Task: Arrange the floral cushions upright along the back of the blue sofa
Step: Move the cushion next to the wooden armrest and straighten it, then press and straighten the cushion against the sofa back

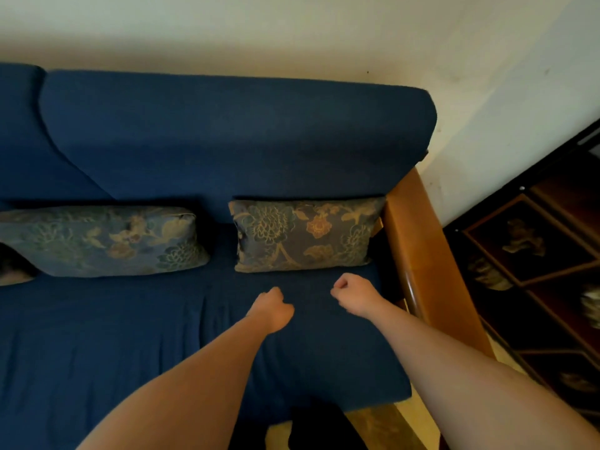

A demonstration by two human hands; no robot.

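Now, sweeping from the left: at the far left edge we catch only a corner of a third cushion (pixel 13 269), too cropped to tell how it sits. Next comes the left floral cushion (pixel 100 240), lying on the seat of the blue sofa (pixel 227 131) with its far edge near the backrest, leaning low rather than properly upright, we'd say. Moving on, our left hand (pixel 271 308) hovers over bare seat fabric, fingers curled into a loose fist, holding nothing. Just beyond it, the right floral cushion (pixel 305 235) sits against the backrest, its end close beside the wooden armrest (pixel 418 241). Our right hand (pixel 352 295) hangs just in front of it, fingers also curled shut and empty.

What could go wrong? Both cushions look soft and plump, so if we stand them on edge without pressing them back into the backrest, they may slump forward onto the seat. The right one could also wedge crooked against that armrest.
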